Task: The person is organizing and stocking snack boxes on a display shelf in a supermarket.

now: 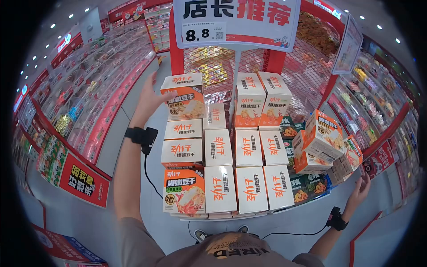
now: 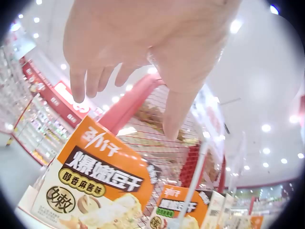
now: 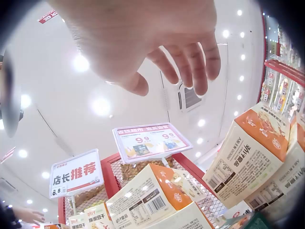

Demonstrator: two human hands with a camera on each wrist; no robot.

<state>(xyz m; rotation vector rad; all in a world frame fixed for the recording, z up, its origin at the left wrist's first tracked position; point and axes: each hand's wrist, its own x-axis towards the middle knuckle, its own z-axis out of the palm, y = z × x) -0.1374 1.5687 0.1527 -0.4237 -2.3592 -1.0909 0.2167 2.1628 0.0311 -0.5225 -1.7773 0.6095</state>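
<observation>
Boxes point(image 1: 189, 106) stand stacked just beside our left hand point(image 1: 150, 99) and tilted boxes point(image 1: 324, 135) lie near our right hand point(image 1: 358, 196), both empty with loose fingers, so we should probably straighten each one gently, supporting its neighbours.

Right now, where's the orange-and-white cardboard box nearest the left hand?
In the head view's left half, the box stands behind stacked boxes, right of the bare left hand, below the white price sign.

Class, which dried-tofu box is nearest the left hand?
The dried-tofu box at the leftmost column's far end: the left hand is beside it, farther from every other box.
</observation>
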